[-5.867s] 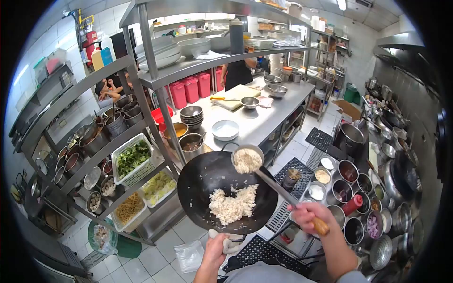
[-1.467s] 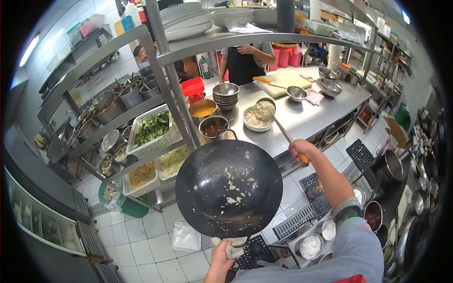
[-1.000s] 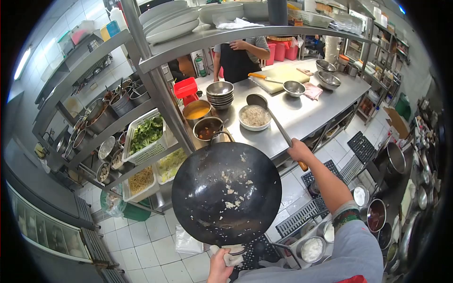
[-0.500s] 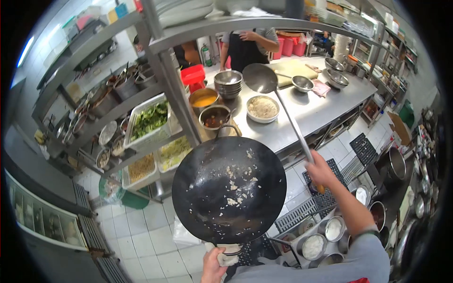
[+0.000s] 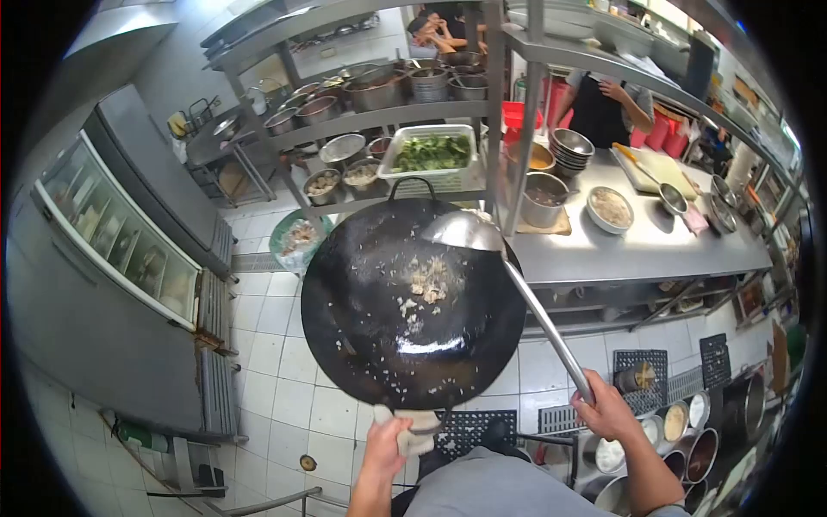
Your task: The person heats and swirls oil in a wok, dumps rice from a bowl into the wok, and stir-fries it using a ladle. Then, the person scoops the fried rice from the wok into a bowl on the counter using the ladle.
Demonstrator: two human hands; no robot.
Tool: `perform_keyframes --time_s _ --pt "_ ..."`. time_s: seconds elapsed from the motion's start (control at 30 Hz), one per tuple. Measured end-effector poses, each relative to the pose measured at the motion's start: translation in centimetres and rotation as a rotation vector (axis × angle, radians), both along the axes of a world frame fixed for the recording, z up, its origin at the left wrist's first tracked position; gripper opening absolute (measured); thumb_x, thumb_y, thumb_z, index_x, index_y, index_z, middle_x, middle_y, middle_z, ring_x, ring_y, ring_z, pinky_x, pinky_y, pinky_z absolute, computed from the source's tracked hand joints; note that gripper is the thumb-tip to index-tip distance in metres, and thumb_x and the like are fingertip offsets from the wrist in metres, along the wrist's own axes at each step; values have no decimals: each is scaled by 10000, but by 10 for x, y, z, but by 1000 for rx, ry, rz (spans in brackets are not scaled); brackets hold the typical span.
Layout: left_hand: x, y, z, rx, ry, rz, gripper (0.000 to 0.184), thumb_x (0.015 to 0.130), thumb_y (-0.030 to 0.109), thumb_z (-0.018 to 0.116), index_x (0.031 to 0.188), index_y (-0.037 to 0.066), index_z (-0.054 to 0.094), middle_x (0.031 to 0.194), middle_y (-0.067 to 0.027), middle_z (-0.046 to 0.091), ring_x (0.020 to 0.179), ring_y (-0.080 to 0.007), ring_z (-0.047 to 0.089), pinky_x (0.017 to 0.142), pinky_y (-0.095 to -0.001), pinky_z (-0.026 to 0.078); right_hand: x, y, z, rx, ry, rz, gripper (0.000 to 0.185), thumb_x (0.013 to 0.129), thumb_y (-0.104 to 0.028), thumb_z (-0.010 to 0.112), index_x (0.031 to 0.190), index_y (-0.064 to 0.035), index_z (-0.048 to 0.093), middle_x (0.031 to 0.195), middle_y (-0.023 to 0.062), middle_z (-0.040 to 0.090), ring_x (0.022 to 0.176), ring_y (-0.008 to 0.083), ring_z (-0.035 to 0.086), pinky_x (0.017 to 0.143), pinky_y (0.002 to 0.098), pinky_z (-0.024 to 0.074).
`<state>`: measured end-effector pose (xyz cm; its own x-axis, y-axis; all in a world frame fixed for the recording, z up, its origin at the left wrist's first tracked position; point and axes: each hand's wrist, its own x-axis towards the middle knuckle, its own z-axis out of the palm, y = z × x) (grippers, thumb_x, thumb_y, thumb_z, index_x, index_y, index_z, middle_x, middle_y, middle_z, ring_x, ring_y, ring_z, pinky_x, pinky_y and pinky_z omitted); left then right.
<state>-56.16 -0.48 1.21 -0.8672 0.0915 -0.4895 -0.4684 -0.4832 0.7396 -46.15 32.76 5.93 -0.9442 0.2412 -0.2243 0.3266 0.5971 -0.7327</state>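
A large black wok [image 5: 362, 284] hangs in front of me over the floor, tilted so its inside shows. Grains of rice and a small clump of pale food [image 5: 428, 280] cling to its surface. My left hand [image 5: 385, 441] is closed around the wok's near handle, with a folded pale cloth [image 5: 417, 441] in the grip. In my right hand [image 5: 610, 408] is the long metal handle of a ladle [image 5: 469, 231]. The ladle's bowl is over the wok's far right rim; whether it touches the wok I cannot tell.
A steel table [image 5: 594, 263] at the right bears a bowl of pale food [image 5: 610, 210] and stacked metal bowls [image 5: 572, 151]. Behind it stands a person in a dark apron [image 5: 596, 112]. Shelves hold pots and a basket of greens [image 5: 431, 153]. A refrigerator [image 5: 129, 233] stands left; containers [image 5: 676, 420] sit lower right.
My view has turned left, toward the refrigerator. The ladle has come from over the steel table down to the wok's far rim. Both hands keep their holds.
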Motion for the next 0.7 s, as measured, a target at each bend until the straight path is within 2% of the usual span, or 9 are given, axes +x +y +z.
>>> perform_keyframes --time_s 0.03,0.07,0.17,0.27,0.4,0.47,0.53,0.63,0.7 --pt "11 -11 -1 -2 7 84 88 869 67 602 873 6 665 902 -91 675 840 -185 652 720 -356 530 -3 -10 10 -83 -69 -25 485 890 -117 614 1350 -84 467 876 217 657 782 433 652 683 452 497" --pt "11 -32 -16 -43 10 -15 113 859 33 588 940 -18 649 938 -119 676 846 -208 666 746 -359 544 -16 -11 -12 71 159 65 602 895 -95 612 1456 -116 397 944 240 665 838 421 670 732 438 506" --pt "-9 -44 -22 129 129 -43 268 858 11 540 1118 -48 570 1012 -139 672 882 -251 688 804 -384 566 -88 -44 -11 166 261 156 604 894 -116 628 1457 -128 411 1063 259 657 907 451 636 799 462 503" --pt "-7 -52 -12 110 170 -2 258 853 0 527 1103 -50 572 992 -133 671 881 -247 688 795 -379 569 -114 -50 -30 280 327 324 632 884 -131 641 1470 -157 404 1098 257 648 934 450 625 810 475 497" --pt "2 -85 -1 111 186 -25 296 847 -10 525 1140 -36 562 1009 -121 666 892 -234 683 798 -366 564 -68 -26 10 482 139 478 651 867 -127 656 1469 -229 432 1178 199 658 1022 396 642 886 427 529" --pt "13 -90 13 83 180 8 304 849 -8 526 1149 -28 563 1024 -112 659 905 -225 674 803 -362 558 -48 9 48 307 119 428 600 769 -22 712 1343 -157 598 1061 171 696 890 338 687 836 379 536" --pt "19 -91 18 43 176 50 332 847 -5 533 1178 -18 558 1062 -103 643 936 -212 657 811 -360 546 -60 16 67 346 127 420 585 762 2 714 1323 -125 610 1103 181 693 908 325 698 840 366 532" --pt "21 -95 10 13 188 57 370 839 -8 533 1209 -21 541 1088 -110 636 963 -219 652 834 -370 544 -98 -19 36 295 262 350 556 824 -67 693 1359 -155 570 1105 199 683 993 371 666 865 399 526" --pt "23 -90 19 16 204 96 391 832 -11 532 1223 -19 534 1104 -112 632 968 -223 651 844 -373 543 -119 -33 -5 237 424 369 597 820 -52 690 1391 -140 538 1153 192 671 908 360 671 825 364 533"
